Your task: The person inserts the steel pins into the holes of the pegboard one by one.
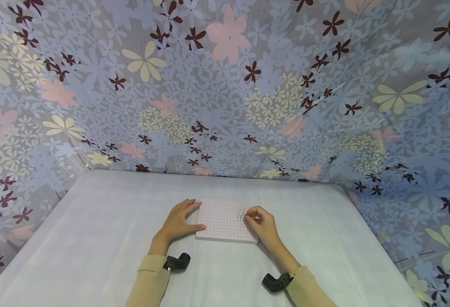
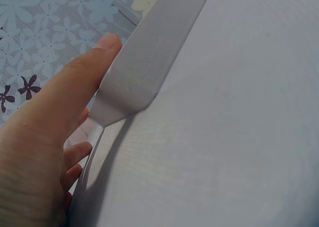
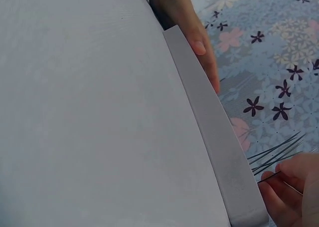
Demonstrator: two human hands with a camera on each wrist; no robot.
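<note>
A white square board (image 1: pixel 225 221) with a grid of small reddish dots lies on the table. My left hand (image 1: pixel 179 219) rests at its left side, thumb extended onto the near left part and the other fingers along the left edge; the left wrist view shows the thumb (image 2: pixel 94 62) against the board's rim. Several thin dark needles (image 3: pixel 279 154) stand slanted from the board's right part. Among them, my right hand (image 1: pixel 262 222) pinches a needle (image 3: pixel 269 177) between thumb and index finger, close over the board's surface.
A pale cloth covers the table (image 1: pixel 105 238) around the board. Behind and to the sides hangs a flower-patterned curtain (image 1: pixel 217 98). Black cameras (image 1: pixel 178 261) are strapped to both wrists, over beige sleeves.
</note>
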